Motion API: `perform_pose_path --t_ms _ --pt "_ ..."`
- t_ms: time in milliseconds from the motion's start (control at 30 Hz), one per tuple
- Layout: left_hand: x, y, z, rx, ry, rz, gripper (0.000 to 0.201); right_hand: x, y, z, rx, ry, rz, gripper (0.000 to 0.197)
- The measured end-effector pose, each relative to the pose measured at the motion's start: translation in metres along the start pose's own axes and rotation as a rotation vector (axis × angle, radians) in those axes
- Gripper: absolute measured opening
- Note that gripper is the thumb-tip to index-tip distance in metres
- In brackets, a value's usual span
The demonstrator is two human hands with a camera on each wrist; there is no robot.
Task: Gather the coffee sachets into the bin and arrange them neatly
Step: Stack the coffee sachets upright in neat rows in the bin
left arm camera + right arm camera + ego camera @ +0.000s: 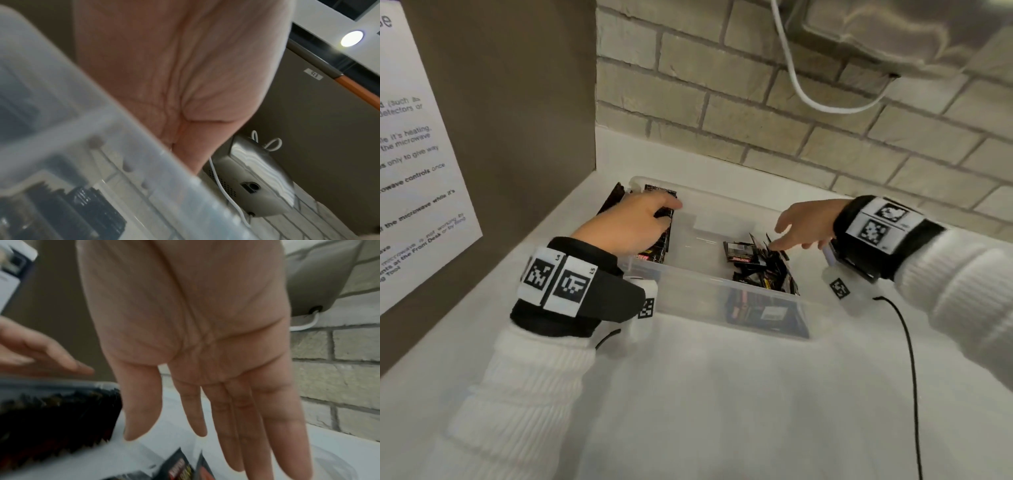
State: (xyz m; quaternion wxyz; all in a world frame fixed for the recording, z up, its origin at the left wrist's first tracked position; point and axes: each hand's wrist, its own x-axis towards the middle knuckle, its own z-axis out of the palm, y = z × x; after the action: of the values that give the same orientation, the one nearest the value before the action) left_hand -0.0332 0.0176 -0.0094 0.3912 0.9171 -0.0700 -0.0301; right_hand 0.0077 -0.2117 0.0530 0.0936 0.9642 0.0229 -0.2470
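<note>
Bare hands [631, 219] over clear bin [709, 308]

Left hand [635, 219]: forearm reaching forward, palm down, fingers curled over and gripping a stack of sachets [661, 236]. Wrist carries a black band with marker tags; white ribbed sleeve behind.

Right hand [804, 224]: palm down, fingers [242, 415] straight and slightly spread, thumb apart, holding nothing. Same banded wrist and white sleeve, arm coming in from the right.
</note>
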Motion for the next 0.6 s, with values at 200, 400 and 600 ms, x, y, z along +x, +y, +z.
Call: perform_pose_path --t_ms 200,400,600 --pt "0.002 0.006 0.016 0.036 -0.122 0.027 0.034 0.032 -0.020 0.001 -0.283 -0.046 0.088 0.055" --pt "0.002 0.002 0.010 0.041 -0.126 -0.009 0.034 0.052 -0.022 -0.003 -0.163 -0.142 0.114 0.032" --pt "-0.001 0.004 0.008 -0.011 -0.108 -0.027 0.034 0.069 -0.014 0.012 -0.081 0.077 0.081 0.029"
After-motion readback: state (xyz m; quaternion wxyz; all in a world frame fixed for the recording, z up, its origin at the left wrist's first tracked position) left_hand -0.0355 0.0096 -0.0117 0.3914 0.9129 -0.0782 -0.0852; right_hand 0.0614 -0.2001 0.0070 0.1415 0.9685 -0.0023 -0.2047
